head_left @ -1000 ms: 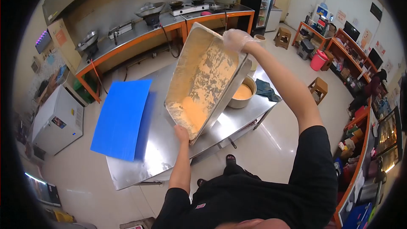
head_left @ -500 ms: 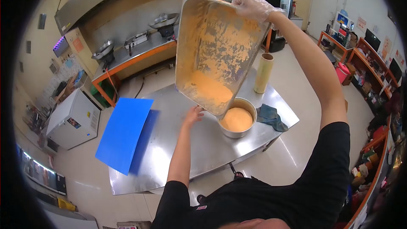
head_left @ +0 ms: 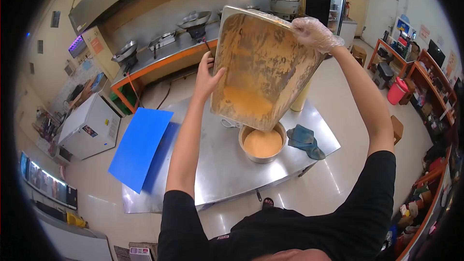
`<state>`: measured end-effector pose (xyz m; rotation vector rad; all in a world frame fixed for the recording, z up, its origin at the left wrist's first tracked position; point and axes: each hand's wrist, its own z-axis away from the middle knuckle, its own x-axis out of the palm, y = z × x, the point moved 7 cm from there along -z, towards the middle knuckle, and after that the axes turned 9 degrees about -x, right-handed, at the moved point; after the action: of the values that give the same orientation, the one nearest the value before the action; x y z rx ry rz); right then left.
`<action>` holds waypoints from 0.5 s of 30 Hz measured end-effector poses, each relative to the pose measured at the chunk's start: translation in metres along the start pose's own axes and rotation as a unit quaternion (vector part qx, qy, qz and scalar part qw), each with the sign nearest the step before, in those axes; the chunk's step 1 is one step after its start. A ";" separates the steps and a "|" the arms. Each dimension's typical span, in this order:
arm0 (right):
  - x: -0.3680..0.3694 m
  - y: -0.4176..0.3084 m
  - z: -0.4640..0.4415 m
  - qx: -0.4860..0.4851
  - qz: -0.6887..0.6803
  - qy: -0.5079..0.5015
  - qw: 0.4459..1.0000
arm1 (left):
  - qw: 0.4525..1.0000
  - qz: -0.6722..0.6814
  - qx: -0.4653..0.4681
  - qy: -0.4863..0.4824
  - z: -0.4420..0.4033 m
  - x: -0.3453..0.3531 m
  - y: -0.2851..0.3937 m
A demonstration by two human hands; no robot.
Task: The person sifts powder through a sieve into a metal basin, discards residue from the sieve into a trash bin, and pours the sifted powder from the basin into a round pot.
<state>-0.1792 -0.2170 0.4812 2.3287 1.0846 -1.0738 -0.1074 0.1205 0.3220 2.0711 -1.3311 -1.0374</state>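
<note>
A deep metal tray (head_left: 258,63), its inside coated with orange powder, is tilted steeply with its lower corner over a round metal pot (head_left: 262,157). Loose orange powder (head_left: 246,102) lies near the tray's lower end, and more powder (head_left: 262,143) fills much of the pot. My right hand (head_left: 311,34), in a clear plastic glove, grips the tray's upper right corner. Bare, my left hand (head_left: 209,76) holds the tray's left rim, with the thumb on the near side.
The steel table (head_left: 212,174) bears a blue board (head_left: 140,147) at the left and a dark green cloth (head_left: 305,141) right of the pot. A yellowish roll (head_left: 300,97) stands partly behind the tray. Woks (head_left: 195,19) sit on the back counter.
My left hand has left the tray's bottom edge and moved up to its left rim, taking hold there. The tray has swung over the pot and tipped more steeply, its powder sliding lower.
</note>
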 end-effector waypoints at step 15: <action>-0.043 -0.106 0.042 -0.095 0.211 0.164 0.959 | 0.988 -0.023 0.057 0.139 0.044 0.006 0.056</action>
<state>-0.2994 -0.1951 0.4866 2.4723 0.7002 -0.4178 -0.1716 0.0923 0.3334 2.2433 -1.2291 -0.6722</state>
